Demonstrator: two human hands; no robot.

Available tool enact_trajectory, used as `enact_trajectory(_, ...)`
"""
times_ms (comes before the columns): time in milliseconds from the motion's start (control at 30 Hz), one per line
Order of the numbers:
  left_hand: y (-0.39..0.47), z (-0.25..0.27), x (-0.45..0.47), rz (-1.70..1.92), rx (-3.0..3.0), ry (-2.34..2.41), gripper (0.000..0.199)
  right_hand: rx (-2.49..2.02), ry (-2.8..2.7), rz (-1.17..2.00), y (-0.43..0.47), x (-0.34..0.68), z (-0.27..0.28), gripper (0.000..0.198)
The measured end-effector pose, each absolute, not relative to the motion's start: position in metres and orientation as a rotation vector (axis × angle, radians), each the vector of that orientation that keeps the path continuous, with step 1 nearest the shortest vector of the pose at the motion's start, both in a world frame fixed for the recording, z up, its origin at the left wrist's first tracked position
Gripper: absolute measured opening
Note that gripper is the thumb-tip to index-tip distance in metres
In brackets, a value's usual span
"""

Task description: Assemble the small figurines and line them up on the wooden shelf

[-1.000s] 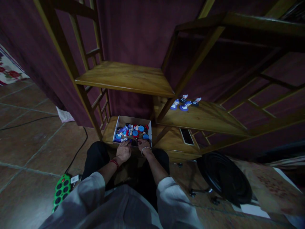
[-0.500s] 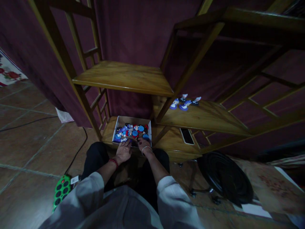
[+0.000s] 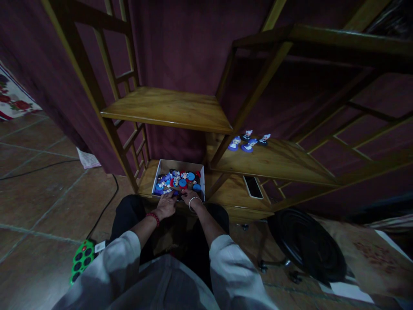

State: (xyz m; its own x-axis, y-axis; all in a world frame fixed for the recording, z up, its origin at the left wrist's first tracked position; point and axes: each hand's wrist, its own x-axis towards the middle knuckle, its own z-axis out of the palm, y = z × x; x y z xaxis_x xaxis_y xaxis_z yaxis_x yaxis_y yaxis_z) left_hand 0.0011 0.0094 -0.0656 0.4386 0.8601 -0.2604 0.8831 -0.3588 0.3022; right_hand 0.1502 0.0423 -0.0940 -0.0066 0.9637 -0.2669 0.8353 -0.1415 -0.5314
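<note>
Box [image 3: 182, 165] sits on wooden shelf [image 3: 147, 178] before curtain [image 3: 180, 51]

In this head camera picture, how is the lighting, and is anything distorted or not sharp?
Head view: dim, with a pale sheen on the floor at lower left; head view: apparent wide-angle stretch, left post leaning; head view: figurines in the box look soft, shadow hides detail beside the right hand.

I'm facing wooden shelves [image 3: 167, 106]; a maroon curtain [image 3: 180, 51] is hanging behind them. Brown tiled floor [image 3: 54, 193], pale-jointed, is showing on both sides. Round black seat [image 3: 303, 243] on casters [image 3: 294, 276] is standing to my right. I'm getting dim light; floor is shining at lower left.
</note>
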Motion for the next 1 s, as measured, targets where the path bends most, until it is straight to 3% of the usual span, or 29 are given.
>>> enact_trajectory(333,0.02,-0.066,0.01,-0.043,2.138,1.567,0.041,-1.969,-1.697,0.931,0.044,0.155,-0.107,0.03)
enact_trajectory(700,0.025,-0.068,0.011,0.247,1.913,1.546,0.037,-1.894,-1.403,1.025,0.047,0.16,-0.108,0.022)
enact_trajectory(1000,0.023,-0.072,0.011,0.261,1.986,1.601,0.036,-1.744,-1.217,1.101,0.047,0.168,-0.115,0.016)
